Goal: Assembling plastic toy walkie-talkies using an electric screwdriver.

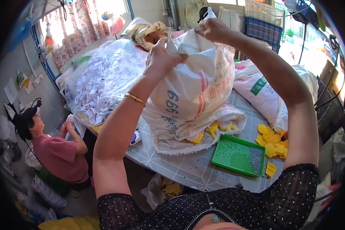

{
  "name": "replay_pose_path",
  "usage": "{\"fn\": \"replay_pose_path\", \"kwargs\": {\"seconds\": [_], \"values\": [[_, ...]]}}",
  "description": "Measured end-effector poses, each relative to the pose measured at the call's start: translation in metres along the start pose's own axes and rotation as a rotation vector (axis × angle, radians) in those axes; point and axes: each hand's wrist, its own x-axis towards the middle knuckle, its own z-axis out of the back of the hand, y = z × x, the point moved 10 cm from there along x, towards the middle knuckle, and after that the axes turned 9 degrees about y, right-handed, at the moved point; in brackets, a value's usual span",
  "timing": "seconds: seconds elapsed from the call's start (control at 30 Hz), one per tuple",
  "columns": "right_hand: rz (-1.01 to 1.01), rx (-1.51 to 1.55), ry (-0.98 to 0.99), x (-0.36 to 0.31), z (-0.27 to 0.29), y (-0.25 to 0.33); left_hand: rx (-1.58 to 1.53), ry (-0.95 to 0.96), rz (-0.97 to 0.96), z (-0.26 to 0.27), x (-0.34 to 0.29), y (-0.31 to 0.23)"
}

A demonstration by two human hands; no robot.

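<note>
red-striped wht sack (pixel 184 84), grn tray (pixel 235 155), yel pcs (pixel 271 149)

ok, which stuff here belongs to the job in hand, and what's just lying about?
Likely in the job:
white sack, upper end held by left hand and right hand
yellow pieces at its lower end

Seemingly lying about:
green tray with grey bits
pale pink sack
white scraps in clear plastic

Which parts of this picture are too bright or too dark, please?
Head view: glare washes out the window by the floral curtain and the upper-right opening; head view: corners are black, floor below the table dim; head view: the white sack looks fairly clear.
</note>
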Motion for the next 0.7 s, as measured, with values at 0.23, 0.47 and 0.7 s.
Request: {"fn": "replay_pose_path", "kwargs": {"seconds": [0.23, 0.47, 0.7], "values": [[-0.184, 0.291, -0.169, 0.024, 0.032, -0.053, -0.019, -0.327, -0.261, 0.032, 0.028, -0.042], [-0.193, 0.279, -0.329, 0.034, 0.075, -0.091, -0.034, -0.391, -0.441, 0.041, 0.090, -0.082], [0.122, 0.798, 0.185, -0.023, 0.007, -0.001, -0.624, 0.132, -0.370, -0.043, 0.082, -0.058]]}}
